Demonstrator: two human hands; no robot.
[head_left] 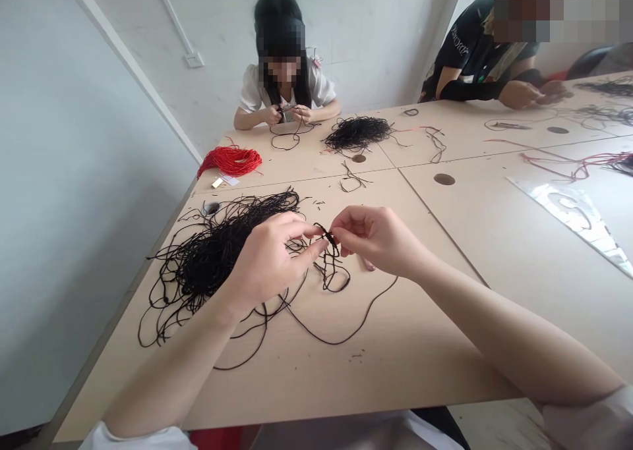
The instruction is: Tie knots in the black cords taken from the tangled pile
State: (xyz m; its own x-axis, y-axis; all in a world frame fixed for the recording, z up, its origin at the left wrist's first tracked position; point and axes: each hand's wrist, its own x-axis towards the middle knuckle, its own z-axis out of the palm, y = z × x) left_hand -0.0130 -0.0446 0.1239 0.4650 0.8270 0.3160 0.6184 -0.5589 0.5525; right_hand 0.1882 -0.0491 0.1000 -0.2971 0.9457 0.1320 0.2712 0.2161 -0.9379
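Cord [329,239] pinched between left hand [270,259], right hand [378,239].

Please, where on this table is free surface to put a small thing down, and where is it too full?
Bare table lies near the front edge, below the right hand, and right of the round hole up to the clear plastic sheet. Crowded: the black cord pile under the left hand.
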